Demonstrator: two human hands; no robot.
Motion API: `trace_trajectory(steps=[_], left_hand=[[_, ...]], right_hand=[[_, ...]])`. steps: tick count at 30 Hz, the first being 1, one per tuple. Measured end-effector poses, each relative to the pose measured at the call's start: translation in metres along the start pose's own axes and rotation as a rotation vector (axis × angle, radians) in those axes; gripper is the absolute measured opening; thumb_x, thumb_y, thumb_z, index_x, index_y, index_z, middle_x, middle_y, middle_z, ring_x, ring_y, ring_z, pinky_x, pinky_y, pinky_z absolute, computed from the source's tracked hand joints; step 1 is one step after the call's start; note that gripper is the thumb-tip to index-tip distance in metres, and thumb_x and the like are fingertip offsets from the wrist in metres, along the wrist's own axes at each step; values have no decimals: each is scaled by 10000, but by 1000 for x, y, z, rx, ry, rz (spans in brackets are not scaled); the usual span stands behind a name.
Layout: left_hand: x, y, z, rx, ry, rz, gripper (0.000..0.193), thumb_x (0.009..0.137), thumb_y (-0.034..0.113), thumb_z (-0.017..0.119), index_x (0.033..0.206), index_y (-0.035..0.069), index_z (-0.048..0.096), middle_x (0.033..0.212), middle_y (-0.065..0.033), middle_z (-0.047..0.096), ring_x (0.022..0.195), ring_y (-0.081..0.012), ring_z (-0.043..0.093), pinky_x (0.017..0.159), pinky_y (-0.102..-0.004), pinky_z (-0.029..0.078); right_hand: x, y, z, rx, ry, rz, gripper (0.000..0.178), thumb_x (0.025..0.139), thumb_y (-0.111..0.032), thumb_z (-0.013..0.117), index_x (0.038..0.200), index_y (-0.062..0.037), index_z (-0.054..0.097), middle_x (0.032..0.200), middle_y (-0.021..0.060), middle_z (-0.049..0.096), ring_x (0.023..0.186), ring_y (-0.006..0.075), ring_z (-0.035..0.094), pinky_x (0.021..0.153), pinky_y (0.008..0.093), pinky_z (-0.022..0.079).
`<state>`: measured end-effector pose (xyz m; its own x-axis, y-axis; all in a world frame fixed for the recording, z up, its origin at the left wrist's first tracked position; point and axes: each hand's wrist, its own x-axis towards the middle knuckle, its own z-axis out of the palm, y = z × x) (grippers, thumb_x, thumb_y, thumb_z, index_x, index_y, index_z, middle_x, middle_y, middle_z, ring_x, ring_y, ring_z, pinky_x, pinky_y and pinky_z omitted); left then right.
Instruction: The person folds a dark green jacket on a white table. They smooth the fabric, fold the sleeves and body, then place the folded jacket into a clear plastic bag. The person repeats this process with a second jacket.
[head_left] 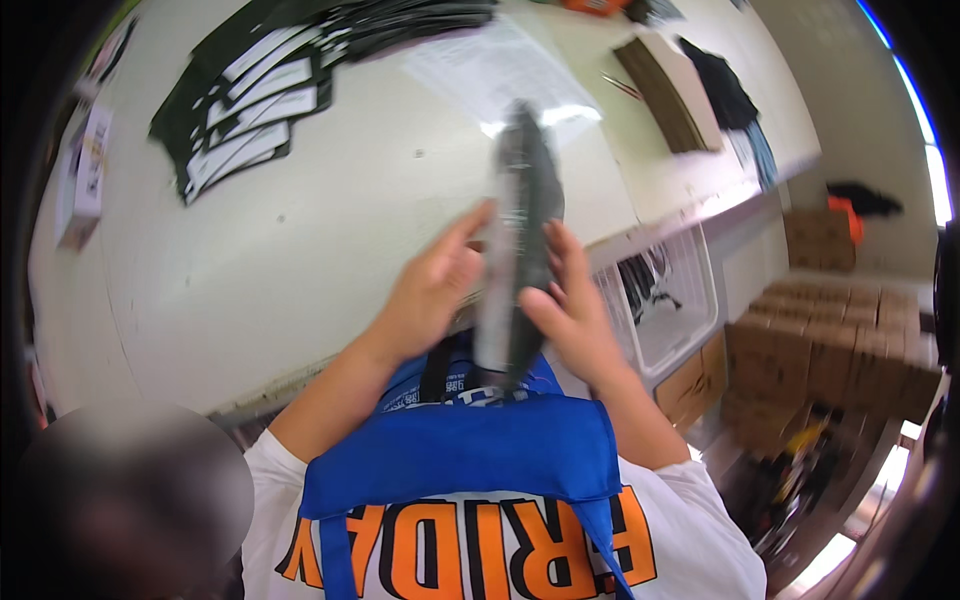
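A dark flat package (537,200) with a pale face is held nearly on edge before my chest, blurred by motion. My right hand (580,310) grips its right side, thumb toward me and fingers along the dark face. On the other side my left hand (430,290) has its fingertips against the pale face. Its lower end hangs over the blue apron (460,440) I wear. Far left on the table lie several similar dark packages (170,130) with white labels, overlapping in a fanned row.
A white table (330,250) spans the view. Printed paper (500,70), a brown cardboard stack (660,95) and dark cloth (720,85) lie farther back. A small white box (85,180) stands left. Below the right edge are a white bin (680,300) and stacked cartons (820,340).
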<state>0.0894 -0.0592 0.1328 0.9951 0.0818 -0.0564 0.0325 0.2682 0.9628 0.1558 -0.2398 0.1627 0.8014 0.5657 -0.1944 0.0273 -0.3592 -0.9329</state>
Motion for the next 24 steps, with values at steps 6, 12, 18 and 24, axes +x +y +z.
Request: trace_trajectory(steps=[6, 12, 18, 24], left_hand=[[25, -27, 121, 175, -893, 75, 603, 952, 398, 517, 1436, 74, 358, 1528, -199, 246, 1398, -310, 289, 1110, -386, 290], [31, -72, 150, 401, -979, -139, 537, 929, 295, 573, 1401, 96, 411, 1497, -167, 290, 1265, -285, 460, 1005, -369, 436], [53, -99, 156, 326, -678, -455, 492, 919, 194, 592, 1371, 70, 441, 1394, -150, 395, 1185, -235, 513, 959, -331, 465], [59, -111, 148, 368, -397, -616, 472, 918, 135, 581, 1357, 30, 440, 1335, -125, 459, 1138, -203, 540, 934, -308, 468]], right_hand=[[-130, 44, -102, 485, 711, 320, 570, 776, -37, 676, 1287, 51, 441, 1136, 148, 595, 981, 218, 618, 853, 329, 502], [-206, 142, -187, 674, 1119, 145, 421, 829, -27, 572, 1231, 67, 491, 1079, 140, 625, 907, 228, 652, 793, 327, 544], [-134, 285, -382, 686, 1033, 66, 362, 866, -142, 602, 1166, 48, 527, 1019, 124, 622, 851, 249, 637, 742, 379, 535], [-15, 416, -527, 127, 1550, 731, 511, 777, -461, 744, 945, -34, 520, 707, 50, 466, 580, 187, 436, 489, 331, 321]])
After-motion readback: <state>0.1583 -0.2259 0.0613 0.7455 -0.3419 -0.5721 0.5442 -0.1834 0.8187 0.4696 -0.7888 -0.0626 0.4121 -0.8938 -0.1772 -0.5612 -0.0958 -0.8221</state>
